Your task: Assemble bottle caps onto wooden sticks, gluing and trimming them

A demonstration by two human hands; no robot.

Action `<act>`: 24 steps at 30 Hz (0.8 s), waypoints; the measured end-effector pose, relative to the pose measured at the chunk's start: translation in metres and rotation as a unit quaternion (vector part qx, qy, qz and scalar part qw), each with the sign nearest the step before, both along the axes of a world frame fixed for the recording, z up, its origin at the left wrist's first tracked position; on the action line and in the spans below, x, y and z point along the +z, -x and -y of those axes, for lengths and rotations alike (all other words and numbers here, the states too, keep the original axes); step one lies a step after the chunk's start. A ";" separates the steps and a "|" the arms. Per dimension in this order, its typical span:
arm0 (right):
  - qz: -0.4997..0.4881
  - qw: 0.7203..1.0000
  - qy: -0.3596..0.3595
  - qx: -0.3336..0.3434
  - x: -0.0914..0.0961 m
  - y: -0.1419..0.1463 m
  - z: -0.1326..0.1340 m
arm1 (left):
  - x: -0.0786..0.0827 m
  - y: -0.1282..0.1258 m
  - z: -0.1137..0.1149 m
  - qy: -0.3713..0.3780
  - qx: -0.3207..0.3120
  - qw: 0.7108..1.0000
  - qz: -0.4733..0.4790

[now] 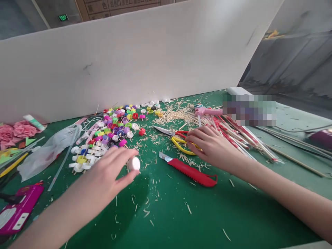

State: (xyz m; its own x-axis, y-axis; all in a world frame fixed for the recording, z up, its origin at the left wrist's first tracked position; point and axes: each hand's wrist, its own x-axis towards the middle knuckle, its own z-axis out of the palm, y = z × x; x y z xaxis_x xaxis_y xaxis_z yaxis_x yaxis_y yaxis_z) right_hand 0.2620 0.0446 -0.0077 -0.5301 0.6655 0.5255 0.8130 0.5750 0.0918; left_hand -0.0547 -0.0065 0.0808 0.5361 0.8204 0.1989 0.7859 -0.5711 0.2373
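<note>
My left hand [109, 173] is closed in a pinch on a white bottle cap [135, 164], held above the green tabletop. Just beyond it lies a heap of colourful bottle caps [116, 124], many with short wooden sticks through them. My right hand [204, 140] curls its fingers over the handles of a pair of scissors [178, 138] with red and yellow grips, blades pointing left. Some of the fingertips are hidden. Between my hands rests a red-handled utility knife [192, 172], its blade toward the upper left.
A pink glue gun [209, 111] and bundled sticks in red-and-clear wrapping [241, 135] lie at right. Wood shavings [173, 114] litter the table before a white board [129, 62]. At left are a plastic bag [49, 152], pink paper flowers [19, 131] and a magenta power strip [22, 207].
</note>
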 end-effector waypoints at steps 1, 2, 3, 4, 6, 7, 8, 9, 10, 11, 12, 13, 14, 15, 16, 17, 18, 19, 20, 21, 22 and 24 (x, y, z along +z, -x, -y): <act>-0.010 1.000 0.002 0.005 0.002 0.003 0.003 | -0.013 0.008 0.004 0.035 0.014 0.999 0.002; -0.021 1.000 0.004 0.012 0.005 0.007 0.006 | -0.023 0.016 0.007 0.050 0.018 0.999 0.013; -0.033 0.999 0.005 0.021 0.008 0.012 0.009 | -0.031 0.022 0.009 0.070 0.017 0.997 0.016; -0.045 0.999 0.008 0.030 0.011 0.018 0.013 | -0.036 0.029 0.012 0.076 0.035 0.996 0.023; -0.063 0.996 0.024 0.056 0.018 0.033 0.022 | -0.041 0.039 0.016 0.081 0.080 0.993 0.037; -0.068 0.995 0.036 0.064 0.021 0.041 0.026 | -0.040 0.043 0.018 0.088 0.103 0.990 0.041; -0.067 0.994 0.053 0.068 0.025 0.051 0.030 | -0.039 0.045 0.021 0.104 0.120 0.986 0.042; -0.061 0.993 0.074 0.064 0.029 0.061 0.032 | -0.037 0.047 0.022 0.124 0.130 0.983 0.040; -0.049 0.992 0.104 0.055 0.032 0.073 0.034 | -0.035 0.047 0.023 0.149 0.129 0.980 0.035; -0.037 0.990 0.134 0.038 0.036 0.086 0.035 | -0.033 0.047 0.024 0.170 0.122 0.977 0.029; -0.028 0.985 0.168 0.010 0.038 0.099 0.034 | -0.031 0.046 0.022 0.181 0.107 0.977 0.024; -0.027 0.979 0.201 -0.024 0.040 0.113 0.032 | -0.031 0.044 0.020 0.185 0.085 0.979 0.017; -0.032 0.970 0.236 -0.050 0.041 0.127 0.029 | -0.031 0.042 0.017 0.181 0.066 0.981 0.008; -0.041 0.960 0.265 -0.077 0.042 0.141 0.024 | -0.033 0.040 0.013 0.176 0.044 0.983 -0.004; -0.046 0.955 0.278 -0.092 0.041 0.154 0.019 | -0.035 0.039 0.009 0.166 0.020 0.986 -0.014; -0.050 0.952 0.285 -0.102 0.039 0.166 0.014 | -0.038 0.037 0.004 0.150 -0.005 0.988 -0.024; -0.054 0.949 0.291 -0.108 0.038 0.177 0.010 | -0.041 0.036 0.000 0.136 -0.033 0.990 -0.036; -0.057 0.947 0.296 -0.113 0.035 0.186 0.006 | -0.045 0.035 -0.005 0.117 -0.064 0.990 -0.047; -0.059 0.945 0.299 -0.117 0.033 0.193 0.003 | -0.048 0.034 -0.009 0.102 -0.101 0.988 -0.056; -0.061 0.944 0.302 -0.118 0.031 0.198 0.001 | -0.050 0.033 -0.012 0.086 -0.132 0.986 -0.060; -0.063 0.943 0.306 -0.117 0.029 0.201 0.000 | -0.052 0.032 -0.015 0.071 -0.154 0.984 -0.062; -0.068 0.939 0.316 -0.115 0.027 0.203 0.000 | -0.054 0.030 -0.018 0.051 -0.178 0.981 -0.056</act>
